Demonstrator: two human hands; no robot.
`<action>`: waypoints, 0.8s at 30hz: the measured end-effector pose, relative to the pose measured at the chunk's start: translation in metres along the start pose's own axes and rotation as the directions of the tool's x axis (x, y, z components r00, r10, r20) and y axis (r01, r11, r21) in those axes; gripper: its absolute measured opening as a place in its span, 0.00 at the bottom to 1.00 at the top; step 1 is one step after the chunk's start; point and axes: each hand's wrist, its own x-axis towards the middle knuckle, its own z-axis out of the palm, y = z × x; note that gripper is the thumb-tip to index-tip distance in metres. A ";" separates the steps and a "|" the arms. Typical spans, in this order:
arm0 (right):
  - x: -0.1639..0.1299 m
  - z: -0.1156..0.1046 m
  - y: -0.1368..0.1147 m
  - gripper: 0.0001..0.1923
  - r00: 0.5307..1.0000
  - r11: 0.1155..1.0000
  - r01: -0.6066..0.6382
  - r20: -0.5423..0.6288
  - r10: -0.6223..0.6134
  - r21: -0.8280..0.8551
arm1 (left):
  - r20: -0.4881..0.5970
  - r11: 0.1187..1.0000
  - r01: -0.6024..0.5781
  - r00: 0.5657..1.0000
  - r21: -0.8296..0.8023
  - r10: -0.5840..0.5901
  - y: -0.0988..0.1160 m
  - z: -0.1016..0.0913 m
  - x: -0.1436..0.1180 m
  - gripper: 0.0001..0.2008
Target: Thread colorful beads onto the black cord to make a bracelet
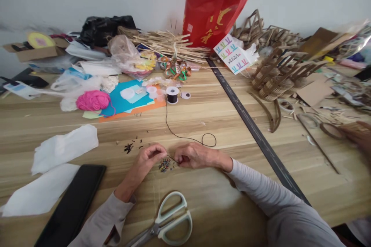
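Note:
My left hand pinches one end of a short stretch of thin black cord. My right hand is closed on the same cord, a little to the right, its fingertips curled over it. From there the cord loops back across the table to a white spool wound with black cord. Just under the hands lies a small heap of dark, coloured-centre beads, with a few loose ones beside it. Short black tube-like bits are scattered left of my left hand. Scissors with pale handles lie nearest me.
White paper sheets and a long black case lie at left. Behind are pink yarn, blue card and a red bag. A black strip crosses the table. Woven baskets and another person's hand are at right.

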 end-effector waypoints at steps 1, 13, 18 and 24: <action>-0.001 -0.003 -0.001 0.03 1.000 1.000 -0.014 0.015 0.014 0.016 | 0.002 1.000 0.003 1.000 -0.001 -0.003 0.000 0.000 0.000 0.08; 0.018 0.008 -0.007 0.15 0.937 0.809 -0.199 -0.134 0.322 0.553 | 0.007 0.999 0.009 1.000 -0.053 -0.008 -0.003 0.001 0.001 0.07; 0.023 0.019 -0.009 0.12 0.929 0.722 -0.174 -0.131 0.345 0.670 | 0.009 0.999 0.010 1.000 -0.041 -0.010 0.000 0.002 0.001 0.07; 0.023 0.023 -0.007 0.09 0.913 0.712 -0.201 -0.136 0.386 0.673 | 0.003 1.000 -0.008 1.000 0.000 0.008 -0.005 0.001 0.001 0.07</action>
